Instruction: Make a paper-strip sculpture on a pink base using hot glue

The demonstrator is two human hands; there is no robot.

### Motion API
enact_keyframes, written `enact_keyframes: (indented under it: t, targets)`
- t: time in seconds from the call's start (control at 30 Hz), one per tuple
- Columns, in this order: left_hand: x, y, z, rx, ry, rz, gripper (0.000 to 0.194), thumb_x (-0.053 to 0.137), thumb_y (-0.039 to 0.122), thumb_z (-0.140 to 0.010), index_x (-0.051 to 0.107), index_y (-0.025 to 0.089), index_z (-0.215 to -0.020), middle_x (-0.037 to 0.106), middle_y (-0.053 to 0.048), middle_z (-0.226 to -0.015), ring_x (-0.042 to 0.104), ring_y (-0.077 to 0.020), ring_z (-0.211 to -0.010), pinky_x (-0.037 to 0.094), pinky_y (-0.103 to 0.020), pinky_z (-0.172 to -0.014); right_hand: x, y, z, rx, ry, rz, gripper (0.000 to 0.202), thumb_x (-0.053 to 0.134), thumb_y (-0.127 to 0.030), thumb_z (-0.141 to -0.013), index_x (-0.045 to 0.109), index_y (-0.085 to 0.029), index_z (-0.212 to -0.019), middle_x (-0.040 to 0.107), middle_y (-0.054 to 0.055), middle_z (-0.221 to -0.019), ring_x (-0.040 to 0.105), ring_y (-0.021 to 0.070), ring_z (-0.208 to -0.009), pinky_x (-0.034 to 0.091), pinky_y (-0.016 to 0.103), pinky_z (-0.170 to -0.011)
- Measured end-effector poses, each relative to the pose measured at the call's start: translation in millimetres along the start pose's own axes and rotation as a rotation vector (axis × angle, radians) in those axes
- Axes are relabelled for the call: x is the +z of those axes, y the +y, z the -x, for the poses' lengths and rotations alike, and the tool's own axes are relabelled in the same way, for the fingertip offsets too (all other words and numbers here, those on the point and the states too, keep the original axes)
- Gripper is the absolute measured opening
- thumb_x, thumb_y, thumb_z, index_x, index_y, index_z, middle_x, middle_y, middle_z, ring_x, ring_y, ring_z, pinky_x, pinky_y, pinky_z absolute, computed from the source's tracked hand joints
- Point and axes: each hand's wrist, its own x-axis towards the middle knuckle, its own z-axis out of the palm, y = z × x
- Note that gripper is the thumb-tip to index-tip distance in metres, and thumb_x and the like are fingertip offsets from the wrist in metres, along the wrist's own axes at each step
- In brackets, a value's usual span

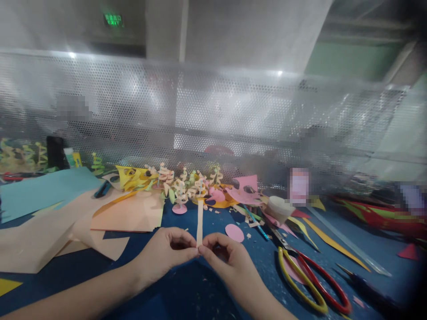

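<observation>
A narrow cream paper strip [199, 218] stands out away from me, its near end pinched between both hands. My left hand [163, 253] is closed, thumb and forefinger on the strip's end. Touching it fingertip to fingertip, my right hand [230, 262] pinches the same end from the other side. A pink paper circle [235, 233] lies just beyond my right hand. Behind the strip's far end is a cluster of curled paper pieces [182, 186], one on a small pink round base [179, 209].
Scissors [310, 275] with yellow and red handles lie at right, near a dark pointed tool [367, 284], a clear ruler [350, 244] and a white roll [279, 209]. Peach paper sheets [133, 213] and a teal sheet [43, 191] spread at left. A perforated metal screen [133, 102] stands behind.
</observation>
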Motion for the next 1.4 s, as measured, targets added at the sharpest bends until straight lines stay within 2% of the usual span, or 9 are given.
enact_keyframes:
  t: [0.27,0.63,0.73,0.8,0.9,1.0,1.2,1.3,1.4]
  targets:
    - [1.4,-1,1,0.038,-0.084,-0.063,0.018,0.061,0.033,-0.068,0.068,0.016,-0.067,0.066,-0.001,-0.065,0.057,-0.0143,-0.065,0.042,-0.024,-0.065,1,2,-2,0.034,-0.064,-0.155,0.02,0.057,-0.036,-0.074,0.054,-0.016,-0.072,0.058,0.001,-0.067,0.057,0.0147,-0.065,0.044,0.027,-0.064]
    - [1.1,8,5,0.166,-0.058,-0.381,0.019,0.053,0.024,-0.074,0.07,0.016,-0.073,0.069,-0.002,-0.071,0.06,-0.016,-0.07,0.043,-0.021,-0.066,0,2,0,0.017,-0.073,-0.067,0.016,0.055,-0.031,-0.076,0.051,-0.017,-0.07,0.056,0.0,-0.066,0.055,0.0134,-0.063,0.045,0.025,-0.062]
    - [1.7,8,4,0.162,-0.066,-0.389,0.019,0.053,0.023,-0.074,0.07,0.016,-0.073,0.069,-0.002,-0.073,0.061,-0.016,-0.072,0.044,-0.021,-0.067,0,2,2,-0.095,0.025,0.08,0.009,0.055,-0.025,-0.076,0.048,-0.019,-0.073,0.054,-0.002,-0.067,0.055,0.0131,-0.063,0.045,0.025,-0.061]
    - [1.9,6,4,0.165,-0.074,-0.387,0.02,0.053,0.026,-0.075,0.07,0.016,-0.074,0.07,-0.002,-0.074,0.061,-0.0161,-0.072,0.044,-0.021,-0.067,-2,1,3,-0.234,0.091,0.262,0.006,0.055,-0.02,-0.076,0.049,-0.02,-0.074,0.055,-0.001,-0.071,0.054,0.0141,-0.068,0.044,0.026,-0.063]
    - [1.6,4,4,0.179,-0.078,-0.408,0.021,0.052,0.028,-0.077,0.069,0.016,-0.075,0.069,-0.001,-0.074,0.06,-0.0154,-0.072,0.043,-0.02,-0.066,-5,-2,5,-0.445,0.111,0.506,0.006,0.055,-0.017,-0.078,0.057,-0.022,-0.077,0.058,0.001,-0.077,0.053,0.0159,-0.075,0.04,0.03,-0.071]
    - [1.0,5,7,0.211,-0.052,-0.496,0.017,0.052,0.024,-0.077,0.068,0.019,-0.074,0.068,0.002,-0.074,0.059,-0.0139,-0.071,0.041,-0.019,-0.065,-7,-2,4,-0.527,0.13,0.592,0.009,0.057,-0.017,-0.077,0.062,-0.024,-0.079,0.06,0.0,-0.075,0.052,0.0161,-0.074,0.038,0.033,-0.075]
    - [-2.3,12,8,0.33,-0.069,-0.758,0.017,0.05,0.024,-0.08,0.066,0.02,-0.077,0.064,0.0,-0.074,0.056,-0.0141,-0.074,0.038,-0.022,-0.068,-8,-2,1,-0.495,0.09,0.572,0.009,0.059,-0.015,-0.075,0.063,-0.023,-0.077,0.061,0.001,-0.074,0.051,0.0163,-0.073,0.04,0.032,-0.069]
    - [-5.0,15,6,0.328,-0.094,-0.779,0.017,0.05,0.026,-0.081,0.065,0.02,-0.078,0.064,0.0,-0.076,0.055,-0.0149,-0.076,0.038,-0.023,-0.07,-9,-5,0,-0.43,0.059,0.528,0.01,0.058,-0.012,-0.073,0.062,-0.021,-0.075,0.06,0.001,-0.075,0.052,0.0164,-0.074,0.041,0.03,-0.067]
    - [-8.0,17,4,0.293,-0.099,-0.712,0.016,0.05,0.029,-0.08,0.065,0.021,-0.079,0.064,0.001,-0.077,0.056,-0.0151,-0.076,0.038,-0.023,-0.069,-11,-10,-1,-0.303,0.032,0.445,0.007,0.057,-0.014,-0.072,0.06,-0.02,-0.07,0.06,0.001,-0.073,0.052,0.0168,-0.075,0.04,0.03,-0.069]
